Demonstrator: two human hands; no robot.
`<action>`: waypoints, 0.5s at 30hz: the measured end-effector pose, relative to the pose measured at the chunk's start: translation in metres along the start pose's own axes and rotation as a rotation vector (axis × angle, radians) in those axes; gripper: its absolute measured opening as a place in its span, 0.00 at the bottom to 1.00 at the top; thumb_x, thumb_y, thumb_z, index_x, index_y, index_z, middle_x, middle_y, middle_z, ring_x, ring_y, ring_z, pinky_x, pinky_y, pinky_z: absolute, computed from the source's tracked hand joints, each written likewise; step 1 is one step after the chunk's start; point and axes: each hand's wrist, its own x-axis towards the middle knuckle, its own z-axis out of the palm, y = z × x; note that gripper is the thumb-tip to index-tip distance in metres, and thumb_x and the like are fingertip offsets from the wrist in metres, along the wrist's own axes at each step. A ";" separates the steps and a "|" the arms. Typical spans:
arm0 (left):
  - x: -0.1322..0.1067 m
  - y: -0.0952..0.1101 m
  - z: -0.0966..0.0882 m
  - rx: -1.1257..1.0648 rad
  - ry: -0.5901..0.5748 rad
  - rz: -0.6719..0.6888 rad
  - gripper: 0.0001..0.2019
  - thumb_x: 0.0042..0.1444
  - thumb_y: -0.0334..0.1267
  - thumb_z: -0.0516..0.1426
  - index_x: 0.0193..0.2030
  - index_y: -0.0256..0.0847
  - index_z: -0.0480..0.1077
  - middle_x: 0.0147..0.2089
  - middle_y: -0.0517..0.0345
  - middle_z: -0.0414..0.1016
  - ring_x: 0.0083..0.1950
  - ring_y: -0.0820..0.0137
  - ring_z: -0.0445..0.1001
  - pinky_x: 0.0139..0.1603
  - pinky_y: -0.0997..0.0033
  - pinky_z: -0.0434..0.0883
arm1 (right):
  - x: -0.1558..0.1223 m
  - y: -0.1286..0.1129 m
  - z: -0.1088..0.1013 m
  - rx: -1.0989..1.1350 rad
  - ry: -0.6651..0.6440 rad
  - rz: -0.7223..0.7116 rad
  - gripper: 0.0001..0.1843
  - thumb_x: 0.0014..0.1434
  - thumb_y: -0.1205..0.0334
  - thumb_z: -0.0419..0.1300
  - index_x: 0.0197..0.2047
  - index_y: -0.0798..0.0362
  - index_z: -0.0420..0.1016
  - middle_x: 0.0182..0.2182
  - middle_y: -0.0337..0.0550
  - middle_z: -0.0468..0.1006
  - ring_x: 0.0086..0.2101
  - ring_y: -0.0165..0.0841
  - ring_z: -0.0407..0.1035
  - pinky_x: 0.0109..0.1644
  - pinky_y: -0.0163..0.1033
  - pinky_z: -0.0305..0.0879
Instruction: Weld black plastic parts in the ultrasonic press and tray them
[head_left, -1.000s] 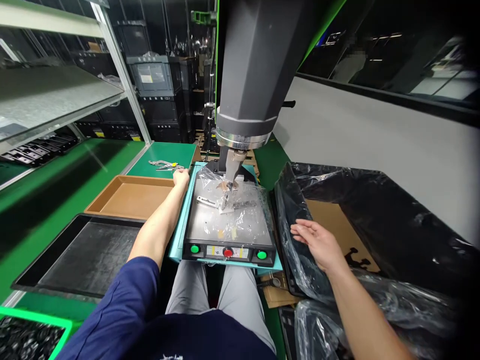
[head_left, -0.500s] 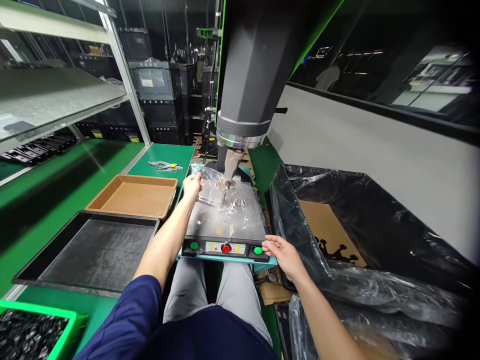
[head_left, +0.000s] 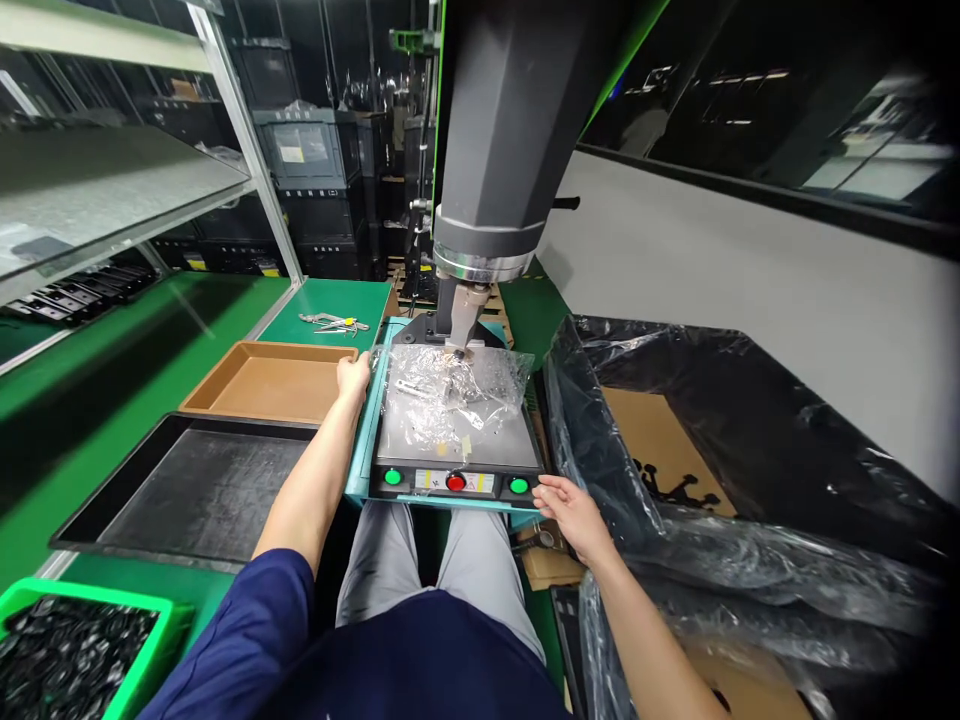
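Note:
A clear plastic sheet (head_left: 495,375) lies crinkled over the grey metal plate (head_left: 397,440) of a bench machine, covering its middle and back. My left hand (head_left: 354,378) is closed at the sheet's left corner, beside the plate; its fingertips are partly hidden. Off the front right corner, next to the right green button (head_left: 519,486), my right hand (head_left: 571,515) holds nothing, its fingers loosely bent. Small metal fixture parts (head_left: 411,388) show through the plastic. Directly above, the grey tool tip (head_left: 465,318) of the machine head (head_left: 487,240) points down at the sheet.
Left of the machine are a brown tray (head_left: 277,385), a black tray (head_left: 217,490) and a green bin (head_left: 169,625) of small black parts. Pliers (head_left: 334,323) lie behind. A plastic-lined box (head_left: 652,350) with cardboard stands at right. A red button (head_left: 456,482) sits centrally in front.
My left hand has moved left, off the plate, towards the brown tray. The plastic sheet now lies flatter and wider across the plate. My right hand stays near the right green button.

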 end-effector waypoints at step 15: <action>-0.200 -0.171 -0.098 0.408 -0.115 0.240 0.26 0.51 0.41 0.64 0.57 0.38 0.68 0.56 0.42 0.71 0.59 0.53 0.70 0.62 0.50 0.66 | 0.032 0.083 0.000 -0.692 0.346 -0.268 0.32 0.50 0.27 0.56 0.37 0.50 0.66 0.34 0.51 0.77 0.33 0.44 0.71 0.39 0.45 0.63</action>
